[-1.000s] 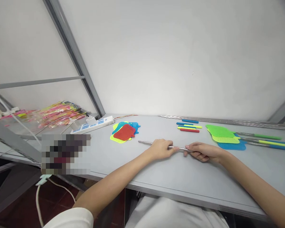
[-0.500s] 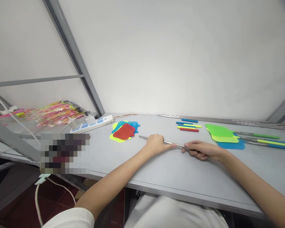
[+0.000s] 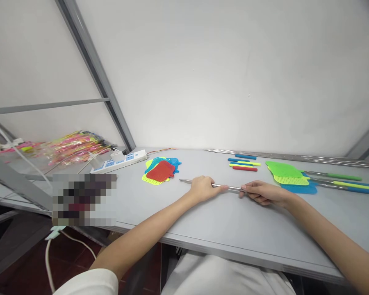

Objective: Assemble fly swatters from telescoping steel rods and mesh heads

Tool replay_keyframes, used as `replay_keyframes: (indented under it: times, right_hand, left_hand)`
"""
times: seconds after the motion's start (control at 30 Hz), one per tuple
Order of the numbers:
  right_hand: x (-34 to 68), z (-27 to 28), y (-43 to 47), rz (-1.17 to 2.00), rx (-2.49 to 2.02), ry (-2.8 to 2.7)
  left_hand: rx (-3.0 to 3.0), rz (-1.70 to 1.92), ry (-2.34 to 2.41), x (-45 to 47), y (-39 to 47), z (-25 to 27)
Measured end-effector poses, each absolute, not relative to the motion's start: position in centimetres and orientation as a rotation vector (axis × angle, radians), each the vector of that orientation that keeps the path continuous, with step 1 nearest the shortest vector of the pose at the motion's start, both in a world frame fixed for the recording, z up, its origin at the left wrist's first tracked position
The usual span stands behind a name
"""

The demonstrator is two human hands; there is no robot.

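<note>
My left hand is closed around a thin metal rod, whose narrow end sticks out to the left. On the rod's right end the fingers and thumb of my right hand pinch it. The rod is held roughly level, just over the grey table. Left of my hands lies a pile of flyswatter heads, a red one on top of yellow and blue ones. Behind my right hand are several loose handle grips, among them a red grip and a blue grip.
Flyswatters with green, yellow and blue heads lie at the right. Several metal rods run along the wall. A white power strip and bagged colourful items are at the left, beside a grey metal frame.
My right hand has shifted slightly to the right along the rod, so a little more of the rod shows between my hands. My left hand stays nearly in place.
</note>
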State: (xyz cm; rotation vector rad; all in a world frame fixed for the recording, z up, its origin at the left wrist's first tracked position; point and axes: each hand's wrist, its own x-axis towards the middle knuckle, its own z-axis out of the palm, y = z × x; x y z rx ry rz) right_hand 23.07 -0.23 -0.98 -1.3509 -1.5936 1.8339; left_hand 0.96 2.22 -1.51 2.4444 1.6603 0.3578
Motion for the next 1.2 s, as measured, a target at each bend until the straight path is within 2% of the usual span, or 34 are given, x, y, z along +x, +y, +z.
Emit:
replay_keyframes:
  times: [0.17, 0.43, 1.2]
  right_hand:
    - [22.62, -0.85, -0.82, 1.797, -1.332, -1.610]
    - [22.12, -1.17, -0.95, 1.910, -1.236, -1.512]
    - [22.52, -0.90, -0.67, 1.890, -1.295, -1.547]
  left_hand:
    - [2.482, 0.370, 1.658, 0.71, 1.94, -1.93]
    - [2.532, 0.305, 1.620, 0.45, 1.51, -1.65]
    - [2.577, 0.308, 1.547, 0.89, 1.45, -1.89]
